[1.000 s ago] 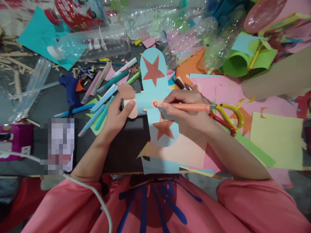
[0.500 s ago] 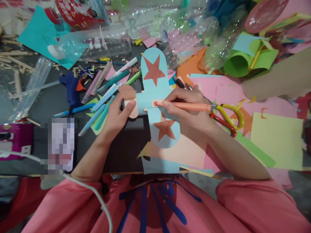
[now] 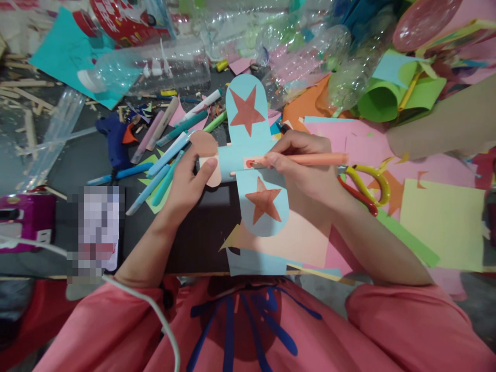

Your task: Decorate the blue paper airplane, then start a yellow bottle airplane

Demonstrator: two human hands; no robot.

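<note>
A light blue paper airplane [image 3: 230, 157] lies crosswise, with a red star on each rounded wing [image 3: 267, 225]. My left hand [image 3: 189, 173] pinches its tail end, where pale peach and brownish rounded paper flaps [image 3: 205, 144] stick out. In my right hand [image 3: 308, 163] is an orange marker pen [image 3: 323, 159], its tip on a small red spot [image 3: 249, 164] within a pale patch on the blue body. The far right end of the body is hidden behind my right hand.
Several markers [image 3: 166, 155] and a blue glue gun [image 3: 112, 142] lie left. Clear plastic bottles [image 3: 155, 64] spread across the back. Yellow-and-red-handled scissors [image 3: 370, 183] rest on coloured paper at right. A phone [image 3: 120, 227] and white cable [image 3: 155, 310] are near the front edge.
The marker has swung to a flatter angle, its rear end shifting right and up. My right hand has moved slightly up and right; the red spot looks a little more filled. My left hand stays put.
</note>
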